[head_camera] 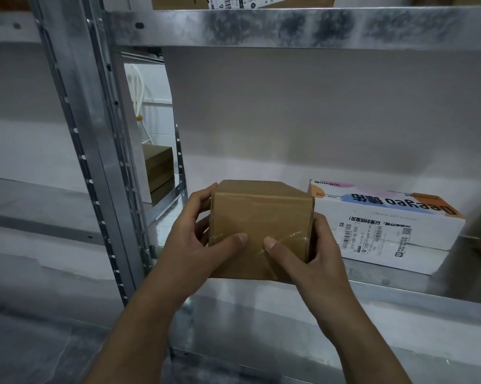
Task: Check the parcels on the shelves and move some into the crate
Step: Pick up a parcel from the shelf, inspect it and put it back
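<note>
Inspection looks to be the step in hand: both hands hold a small brown cardboard box (261, 225) at the front edge of the metal shelf (399, 275), its taped face turned toward the person. The left hand (189, 239) grips the box's left side, its fingers (203, 195) curled round the far corner and the thumb pressed flat on the near face. The right hand (308, 259) clasps the right side the same way, thumb on the glossy tape, the other fingers hidden behind the box. Whether the box rests on the shelf or is lifted just clear of it I cannot tell. No label shows on the sides in view, so the next move probably calls for turning the box over to find one, then deciding whether it goes into the crate, which is not in view. A long white printed box (386, 225) lies just beside the brown one to the right, its barcode label facing forward, so any turning needs some care not to knock it. The shelf is bare galvanised steel carried on a slotted upright post (95, 162), with a grey wall (289, 106) behind. Another parcel (233, 1) sits on the shelf above, and more brown boxes (159, 167) are stacked beyond the post to the left.
</note>
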Tool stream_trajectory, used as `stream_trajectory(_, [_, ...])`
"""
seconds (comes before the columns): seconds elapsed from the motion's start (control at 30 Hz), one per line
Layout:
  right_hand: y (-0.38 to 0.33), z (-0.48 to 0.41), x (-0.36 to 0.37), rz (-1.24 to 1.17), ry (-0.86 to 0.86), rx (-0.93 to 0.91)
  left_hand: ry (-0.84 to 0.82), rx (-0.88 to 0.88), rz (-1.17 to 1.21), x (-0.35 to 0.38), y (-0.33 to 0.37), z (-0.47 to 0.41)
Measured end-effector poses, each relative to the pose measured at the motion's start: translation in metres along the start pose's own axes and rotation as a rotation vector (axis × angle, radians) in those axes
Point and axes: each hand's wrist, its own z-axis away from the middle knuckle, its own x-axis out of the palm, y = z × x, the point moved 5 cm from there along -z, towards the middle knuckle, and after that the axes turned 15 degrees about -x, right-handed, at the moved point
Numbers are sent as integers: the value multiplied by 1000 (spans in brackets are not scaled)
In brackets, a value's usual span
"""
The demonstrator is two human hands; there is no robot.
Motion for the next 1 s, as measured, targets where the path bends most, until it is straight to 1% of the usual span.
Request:
stream_trajectory(0.07, [-1, -1, -1, -40, 8, 54, -28, 38, -90, -2, 2, 0])
stream_trajectory(0.17, [-1, -2, -5, -103, 77, 132, -20, 52, -279, -4, 3, 0])
stream_trajectory(0.27, [6, -3, -9, -165, 126, 129, -80, 46, -289, -6, 0, 0])
stream_trajectory(0.37, [11, -3, -9, -179, 113, 106, -101, 37, -164, -2, 5, 2])
stream_trajectory(0.47, [17, -4, -9, -109, 27, 57, -51, -15, -8, 1, 6, -5])
stream_trajectory(0.57, [7, -6, -5, 13, -12, -91, 32, -81, 134, 2, 9, -13])
stream_trajectory(0.6, [6, -7, -5, 43, -13, -147, 61, -79, 207, 3, 10, -12])
stream_trajectory(0.67, [3, -8, -5, 57, -8, -214, 91, -89, 436, 5, 16, -9])
stream_trajectory(0.73, [-3, -5, -6, 11, -23, -237, 67, -131, 585, 8, 16, -6])
stream_trajectory(0.77, [-8, -2, -2, -39, -45, -212, 57, -152, 592, 8, 14, -5])
stream_trajectory(0.87, [6, -14, -1, -85, -26, -14, 76, -150, 415, 3, 7, -7])
stream_trajectory(0.9, [12, -15, -4, -120, -46, 34, 78, -139, 366, 2, 5, -7])
stream_trajectory(0.93, [16, -17, -7, -160, -31, 83, 69, -136, 330, 2, 2, -7])
stream_trajectory(1.0, [13, -16, -9, -149, 10, 110, 40, -135, 257, 5, -2, -7])
